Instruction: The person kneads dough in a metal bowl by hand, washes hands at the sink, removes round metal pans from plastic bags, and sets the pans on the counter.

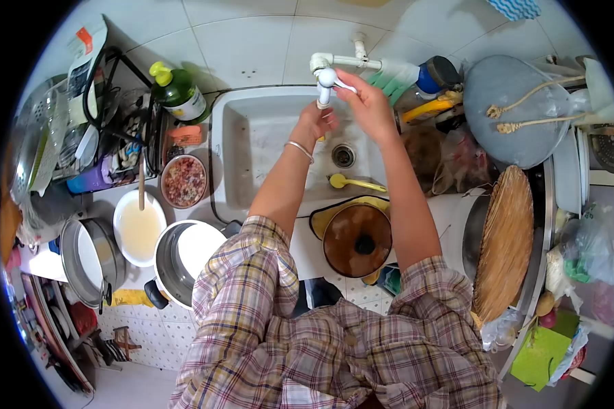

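Over the back of the white sink [242,157], my right hand [367,102] has its fingers closed on the lever of the white faucet [326,78]. My left hand [316,121] is just below the spout, its fingers bent and partly apart, with nothing that I can make out in them. A yellow brush [356,183] lies in the sink near the round drain [343,156]. In front of the sink stands a pot with a brown glass lid [348,238].
Left of the sink are a green soap bottle [183,99], a bowl of reddish food [184,180], a bowl of pale liquid [138,235] and metal pots [174,262]. At the right are a grey round lid [508,102] and a straw-coloured woven lid [505,245].
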`<act>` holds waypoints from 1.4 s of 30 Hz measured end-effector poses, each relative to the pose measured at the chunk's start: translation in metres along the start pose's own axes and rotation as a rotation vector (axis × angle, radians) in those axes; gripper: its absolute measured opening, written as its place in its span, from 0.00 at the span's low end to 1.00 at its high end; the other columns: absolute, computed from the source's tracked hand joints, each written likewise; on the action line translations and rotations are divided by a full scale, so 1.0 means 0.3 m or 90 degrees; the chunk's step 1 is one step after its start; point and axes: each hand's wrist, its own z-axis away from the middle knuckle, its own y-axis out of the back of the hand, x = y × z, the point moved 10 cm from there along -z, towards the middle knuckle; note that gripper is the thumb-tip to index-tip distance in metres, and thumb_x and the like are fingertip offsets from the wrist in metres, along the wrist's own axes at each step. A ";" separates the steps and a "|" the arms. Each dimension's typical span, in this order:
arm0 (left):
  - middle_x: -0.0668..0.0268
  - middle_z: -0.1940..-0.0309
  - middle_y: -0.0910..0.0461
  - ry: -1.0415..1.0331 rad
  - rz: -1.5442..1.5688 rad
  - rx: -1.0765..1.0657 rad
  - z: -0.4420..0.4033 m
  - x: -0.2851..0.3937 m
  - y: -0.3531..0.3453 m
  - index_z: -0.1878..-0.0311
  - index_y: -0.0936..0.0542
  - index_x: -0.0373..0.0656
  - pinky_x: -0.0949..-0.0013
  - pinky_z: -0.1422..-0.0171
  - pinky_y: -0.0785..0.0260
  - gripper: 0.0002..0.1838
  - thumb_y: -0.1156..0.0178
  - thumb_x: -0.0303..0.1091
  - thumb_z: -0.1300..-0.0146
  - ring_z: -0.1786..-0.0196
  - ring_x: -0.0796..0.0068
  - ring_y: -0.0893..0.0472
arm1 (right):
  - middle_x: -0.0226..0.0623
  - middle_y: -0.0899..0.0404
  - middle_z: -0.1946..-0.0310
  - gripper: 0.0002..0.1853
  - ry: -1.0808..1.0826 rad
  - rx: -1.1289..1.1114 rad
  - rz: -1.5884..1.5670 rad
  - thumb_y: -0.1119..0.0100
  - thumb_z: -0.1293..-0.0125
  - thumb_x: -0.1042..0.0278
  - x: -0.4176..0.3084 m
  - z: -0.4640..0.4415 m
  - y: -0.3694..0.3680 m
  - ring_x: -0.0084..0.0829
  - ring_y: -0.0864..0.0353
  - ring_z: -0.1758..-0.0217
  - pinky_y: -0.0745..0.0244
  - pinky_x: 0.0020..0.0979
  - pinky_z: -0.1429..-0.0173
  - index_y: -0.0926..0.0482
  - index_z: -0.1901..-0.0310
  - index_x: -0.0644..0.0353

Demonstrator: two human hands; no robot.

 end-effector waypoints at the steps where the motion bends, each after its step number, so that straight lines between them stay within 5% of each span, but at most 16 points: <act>1: 0.58 0.59 0.33 -0.007 -0.008 0.003 -0.049 -0.004 0.013 0.52 0.31 0.43 0.55 0.61 0.30 0.14 0.55 0.41 0.34 0.69 0.64 0.32 | 0.30 0.20 0.59 0.18 -0.004 0.002 0.003 0.48 0.39 0.77 0.007 0.004 0.002 0.17 0.26 0.65 0.29 0.21 0.57 0.27 0.46 0.59; 5: 0.66 0.69 0.25 -0.097 -0.061 -0.043 -0.113 0.018 -0.007 0.60 0.28 0.41 0.83 0.75 0.29 0.10 0.52 0.38 0.35 0.76 0.81 0.26 | 0.31 0.20 0.64 0.19 0.063 0.017 -0.133 0.48 0.40 0.77 0.027 0.014 -0.020 0.17 0.24 0.67 0.28 0.21 0.61 0.28 0.45 0.61; 6: 0.70 0.75 0.25 -0.063 -0.049 -0.021 -0.064 0.013 -0.007 0.63 0.27 0.42 0.90 0.87 0.42 0.08 0.53 0.35 0.34 0.83 0.88 0.30 | 0.32 0.20 0.66 0.18 -0.011 0.020 -0.151 0.48 0.41 0.77 0.122 0.022 -0.040 0.18 0.23 0.69 0.27 0.22 0.63 0.28 0.47 0.63; 13: 0.73 0.81 0.27 -0.030 -0.019 -0.005 0.191 0.017 0.018 0.68 0.26 0.48 0.80 0.92 0.47 0.14 0.53 0.47 0.35 0.88 0.84 0.34 | 0.33 0.22 0.77 0.06 -0.267 0.022 -0.094 0.45 0.41 0.75 0.315 0.059 -0.208 0.22 0.23 0.77 0.25 0.23 0.72 0.21 0.65 0.67; 15: 0.75 0.81 0.27 0.003 -0.097 -0.031 0.059 -0.011 0.128 0.67 0.26 0.49 0.78 0.89 0.43 0.16 0.53 0.50 0.35 0.88 0.82 0.34 | 0.33 0.22 0.79 0.06 -0.290 0.017 -0.034 0.44 0.41 0.73 0.331 0.056 -0.218 0.22 0.23 0.79 0.26 0.24 0.74 0.21 0.67 0.66; 19: 0.70 0.71 0.24 -0.029 -0.049 -0.109 0.040 -0.014 0.070 0.59 0.26 0.48 0.70 0.63 0.29 0.14 0.59 0.43 0.32 0.68 0.76 0.25 | 0.35 0.21 0.80 0.06 -0.142 0.020 0.151 0.44 0.42 0.71 0.296 0.040 -0.167 0.22 0.24 0.80 0.27 0.25 0.75 0.20 0.67 0.63; 21: 0.67 0.61 0.23 -0.031 -0.056 -0.147 0.069 -0.010 0.026 0.52 0.28 0.46 0.65 0.54 0.30 0.15 0.62 0.40 0.31 0.58 0.73 0.24 | 0.48 0.22 0.75 0.07 -0.257 0.000 -0.032 0.46 0.44 0.68 0.237 0.082 -0.129 0.47 0.21 0.67 0.26 0.40 0.64 0.20 0.72 0.60; 23: 0.66 0.54 0.24 -0.025 -0.113 -0.144 0.082 -0.018 0.000 0.48 0.30 0.44 0.63 0.48 0.32 0.17 0.63 0.41 0.30 0.52 0.69 0.25 | 0.49 0.21 0.71 0.08 -0.112 0.025 0.166 0.48 0.42 0.69 0.152 0.068 -0.078 0.47 0.21 0.64 0.26 0.40 0.61 0.21 0.63 0.58; 27: 0.65 0.51 0.26 -0.104 -0.151 -0.123 0.151 0.028 -0.076 0.47 0.30 0.43 0.63 0.45 0.33 0.19 0.65 0.43 0.30 0.49 0.67 0.26 | 0.46 0.22 0.75 0.14 -0.069 0.143 0.083 0.52 0.39 0.70 0.017 0.107 0.009 0.41 0.21 0.71 0.27 0.37 0.65 0.27 0.52 0.56; 31: 0.61 0.52 0.25 -0.085 -0.100 -0.148 0.148 0.039 -0.039 0.46 0.30 0.43 0.59 0.44 0.34 0.20 0.63 0.45 0.31 0.49 0.63 0.26 | 0.56 0.23 0.65 0.24 -0.113 0.101 0.142 0.54 0.42 0.74 -0.029 0.127 -0.056 0.54 0.24 0.60 0.29 0.45 0.55 0.38 0.41 0.59; 33: 0.64 0.54 0.25 -0.036 -0.044 -0.682 0.185 0.016 -0.137 0.49 0.30 0.45 0.64 0.50 0.30 0.21 0.56 0.51 0.34 0.52 0.69 0.25 | 0.54 0.23 0.66 0.22 -0.038 0.175 0.184 0.52 0.41 0.70 -0.095 0.157 -0.091 0.51 0.22 0.62 0.28 0.43 0.61 0.36 0.43 0.59; 35: 0.60 0.54 0.24 -0.046 -0.069 -0.386 0.057 -0.016 0.012 0.49 0.29 0.45 0.58 0.50 0.33 0.22 0.57 0.51 0.36 0.52 0.62 0.25 | 0.53 0.24 0.59 0.28 -0.076 0.083 0.147 0.50 0.44 0.71 -0.043 0.151 -0.108 0.50 0.23 0.58 0.29 0.41 0.51 0.40 0.40 0.63; 38: 0.63 0.49 0.26 -0.025 -0.251 -0.098 0.251 -0.027 -0.037 0.43 0.31 0.47 0.53 0.43 0.39 0.23 0.57 0.47 0.37 0.47 0.62 0.28 | 0.45 0.35 0.44 0.27 0.137 0.159 0.181 0.48 0.45 0.74 -0.123 0.171 -0.009 0.38 0.26 0.51 0.30 0.33 0.49 0.37 0.41 0.60; 40: 0.68 0.46 0.28 -0.052 -0.372 -0.068 0.336 -0.019 -0.063 0.39 0.33 0.50 0.53 0.42 0.43 0.25 0.55 0.47 0.38 0.45 0.66 0.30 | 0.42 0.36 0.42 0.27 0.090 0.202 0.077 0.49 0.45 0.76 -0.159 0.214 0.102 0.37 0.25 0.52 0.30 0.33 0.49 0.37 0.41 0.59; 41: 0.67 0.42 0.31 -0.055 -0.304 -0.185 0.306 -0.045 -0.048 0.37 0.35 0.48 0.53 0.39 0.45 0.27 0.53 0.45 0.39 0.45 0.66 0.30 | 0.42 0.34 0.43 0.27 0.056 0.236 0.030 0.50 0.45 0.77 -0.143 0.236 0.144 0.37 0.25 0.51 0.30 0.33 0.49 0.37 0.41 0.59; 42: 0.66 0.41 0.32 -0.067 -0.476 -0.161 0.223 -0.108 0.085 0.36 0.36 0.48 0.55 0.38 0.46 0.28 0.52 0.44 0.40 0.43 0.65 0.31 | 0.42 0.32 0.46 0.25 0.071 0.233 0.032 0.50 0.46 0.77 -0.039 0.244 0.137 0.37 0.25 0.52 0.30 0.33 0.49 0.35 0.43 0.59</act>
